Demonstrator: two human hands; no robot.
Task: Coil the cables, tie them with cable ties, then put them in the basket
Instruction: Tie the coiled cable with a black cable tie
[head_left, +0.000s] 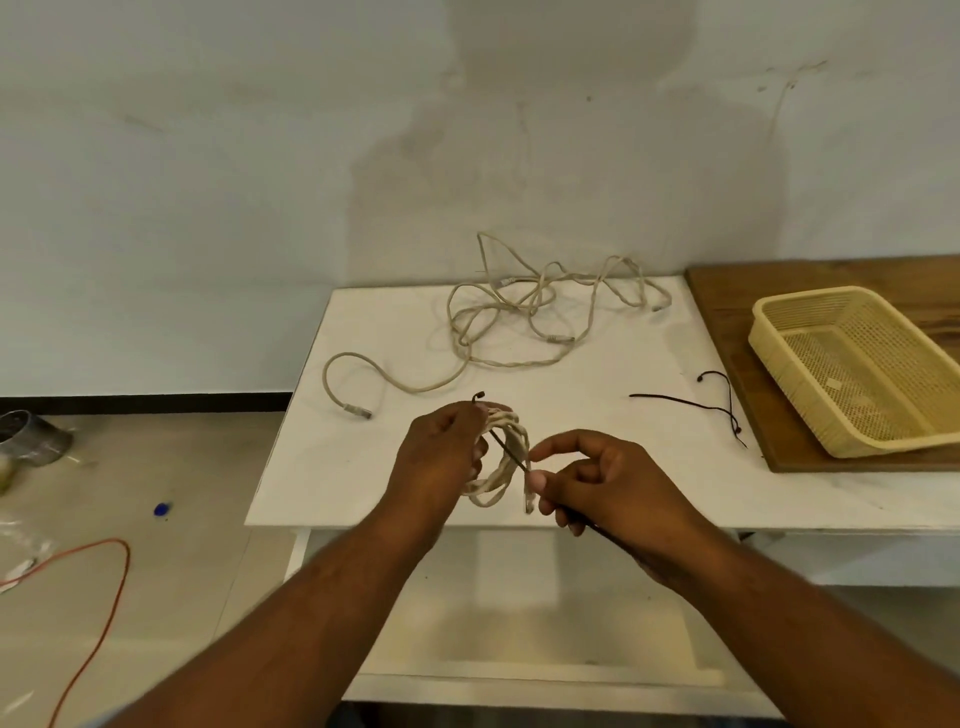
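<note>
Two bare forearms reach in from below and meet over the near edge of a white table. The left hand, its back to the camera, curls its fingers round the left side of a coil. The right hand, just right of the coil, pinches a tie between thumb and forefinger. Bare tabletop lies on both sides of the hands. Far right of the grip, a brown board carries a yellow mesh basket. Beyond the hands sprawl loose cables. The coil is cream, several loops, held upright. The thin black tie crosses it slantwise. Spare ties lie right of the grip, short of the board.
</note>
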